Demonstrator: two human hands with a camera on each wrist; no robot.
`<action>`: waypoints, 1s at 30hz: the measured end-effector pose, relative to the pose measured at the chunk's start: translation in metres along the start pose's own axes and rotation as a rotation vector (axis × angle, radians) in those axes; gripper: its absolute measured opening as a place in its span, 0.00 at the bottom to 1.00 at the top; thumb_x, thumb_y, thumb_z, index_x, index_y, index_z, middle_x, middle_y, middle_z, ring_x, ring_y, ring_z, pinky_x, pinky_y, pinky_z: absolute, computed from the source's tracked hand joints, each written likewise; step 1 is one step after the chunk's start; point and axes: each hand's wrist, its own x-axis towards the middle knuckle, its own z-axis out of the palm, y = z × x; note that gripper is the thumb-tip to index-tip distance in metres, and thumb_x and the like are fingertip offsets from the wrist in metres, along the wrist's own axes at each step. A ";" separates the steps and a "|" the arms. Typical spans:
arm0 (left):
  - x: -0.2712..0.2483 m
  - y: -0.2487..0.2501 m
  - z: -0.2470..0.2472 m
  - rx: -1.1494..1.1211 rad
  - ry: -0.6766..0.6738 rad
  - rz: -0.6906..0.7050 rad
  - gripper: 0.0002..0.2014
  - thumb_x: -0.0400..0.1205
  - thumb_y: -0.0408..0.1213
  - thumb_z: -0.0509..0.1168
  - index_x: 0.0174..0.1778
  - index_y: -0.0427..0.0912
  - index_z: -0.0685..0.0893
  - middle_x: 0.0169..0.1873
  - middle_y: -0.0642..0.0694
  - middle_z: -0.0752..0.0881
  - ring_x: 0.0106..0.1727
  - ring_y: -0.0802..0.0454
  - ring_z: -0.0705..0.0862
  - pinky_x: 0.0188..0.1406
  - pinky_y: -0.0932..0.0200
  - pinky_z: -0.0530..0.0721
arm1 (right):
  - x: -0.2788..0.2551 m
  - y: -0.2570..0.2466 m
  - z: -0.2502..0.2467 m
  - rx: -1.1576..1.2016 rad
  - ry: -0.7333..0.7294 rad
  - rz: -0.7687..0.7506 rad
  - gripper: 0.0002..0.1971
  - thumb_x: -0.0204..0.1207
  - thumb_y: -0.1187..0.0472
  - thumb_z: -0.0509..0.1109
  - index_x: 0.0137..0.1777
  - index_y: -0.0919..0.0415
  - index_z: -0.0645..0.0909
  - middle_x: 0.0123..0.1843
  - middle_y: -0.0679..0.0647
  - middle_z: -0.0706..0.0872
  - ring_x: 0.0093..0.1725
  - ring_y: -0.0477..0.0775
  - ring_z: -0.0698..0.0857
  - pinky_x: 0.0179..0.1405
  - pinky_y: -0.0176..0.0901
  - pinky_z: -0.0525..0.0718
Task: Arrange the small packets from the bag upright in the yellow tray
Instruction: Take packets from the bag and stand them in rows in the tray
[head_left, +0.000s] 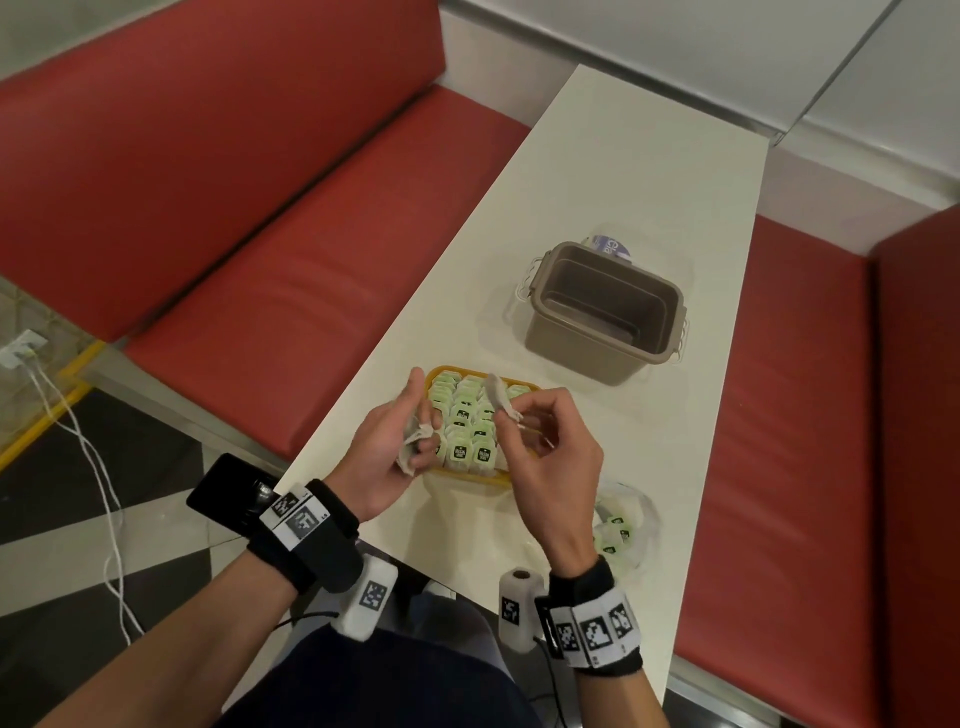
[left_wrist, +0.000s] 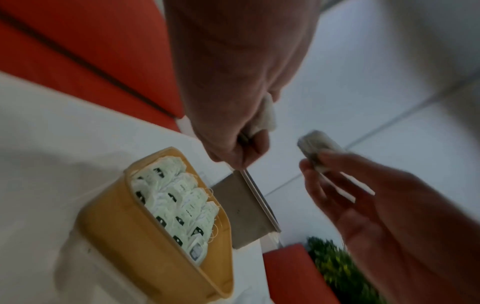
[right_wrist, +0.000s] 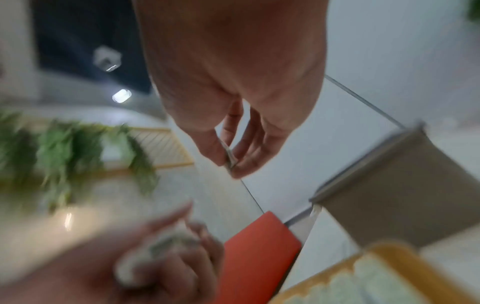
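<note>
The yellow tray (head_left: 470, 477) stands on the white table, filled with rows of small green-labelled packets (head_left: 467, 421) standing upright. Just above its left side, my left hand (head_left: 415, 439) grips a few pale packets (head_left: 418, 441) in curled fingers, with the index finger pointing up. Over the tray's right part, my right hand (head_left: 519, 415) pinches one packet (head_left: 497, 396) between thumb and fingertips. The clear bag (head_left: 623, 530) with more packets lies on the table to the right of my right wrist. In the left wrist view the tray (left_wrist: 124, 216) and the right hand's packet (left_wrist: 317, 144) show, blurred.
An open grey plastic bin (head_left: 602, 312) stands beyond the tray, with a clear lid under it. Red bench seats (head_left: 311, 260) flank the narrow table on both sides. The table's near edge lies just below my wrists.
</note>
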 end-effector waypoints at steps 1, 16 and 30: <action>-0.004 0.000 0.006 0.092 -0.046 0.025 0.26 0.87 0.64 0.66 0.36 0.44 0.79 0.37 0.45 0.75 0.31 0.53 0.69 0.25 0.62 0.66 | 0.000 0.003 0.003 -0.113 0.050 -0.108 0.10 0.80 0.73 0.80 0.51 0.58 0.86 0.50 0.48 0.89 0.50 0.50 0.90 0.49 0.40 0.90; 0.007 0.017 0.019 1.056 -0.124 0.660 0.06 0.84 0.46 0.79 0.52 0.51 0.90 0.51 0.50 0.83 0.49 0.50 0.86 0.53 0.61 0.82 | 0.015 0.018 -0.009 -0.222 -0.120 -0.082 0.14 0.84 0.55 0.82 0.67 0.46 0.85 0.60 0.38 0.90 0.61 0.47 0.90 0.60 0.50 0.90; 0.024 -0.023 0.007 1.128 -0.111 0.532 0.04 0.84 0.51 0.77 0.52 0.59 0.90 0.50 0.51 0.86 0.55 0.56 0.86 0.61 0.56 0.83 | 0.031 0.051 -0.036 -0.505 -0.229 0.004 0.04 0.84 0.52 0.79 0.50 0.42 0.86 0.47 0.36 0.90 0.52 0.47 0.86 0.52 0.48 0.82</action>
